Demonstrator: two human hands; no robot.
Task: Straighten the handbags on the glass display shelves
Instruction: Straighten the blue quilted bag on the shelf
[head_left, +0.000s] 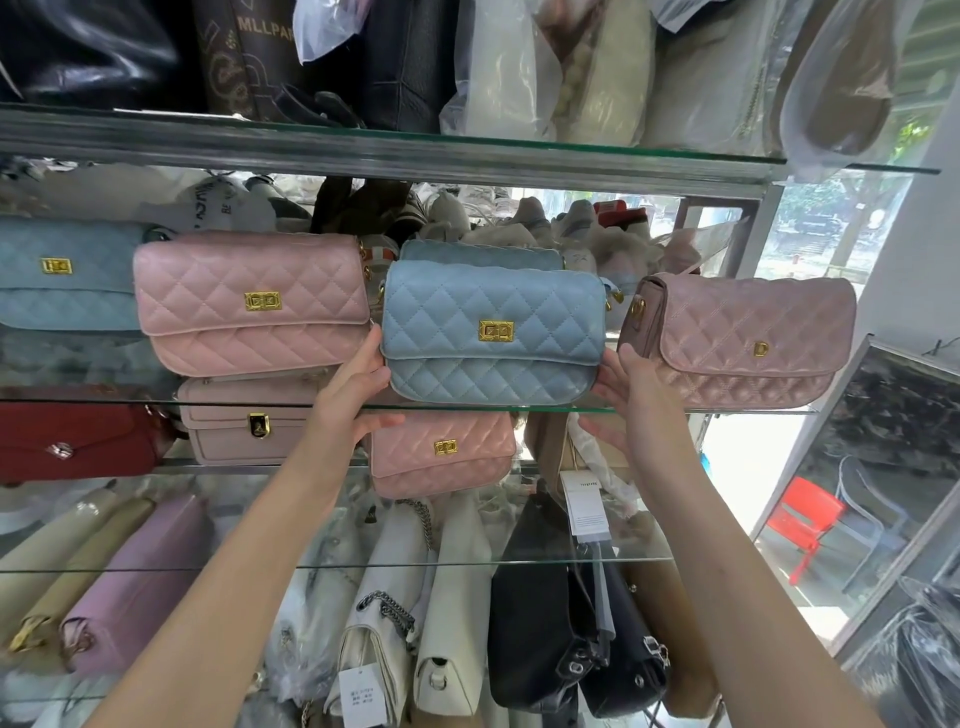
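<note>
Head view: caught mid-straightening, with the blue quilted handbag (493, 332) at the middle of the glass shelf (550, 410), between pink handbag (249, 301) and mauve handbag (743, 343). Pressed its 2 ends between left hand (358, 387) and right hand (631, 400), fingers straight, curled round nothing. Likely called next for a small squaring nudge, then letting go. Carried 1 more blue bag (480, 253) just behind.

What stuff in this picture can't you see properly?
Head view:
1. Rear blue bag: mostly hidden behind the front blue bag.
2. Far-left blue bag: cut off by the picture's left edge.
3. White tag: print too small to read.
</note>
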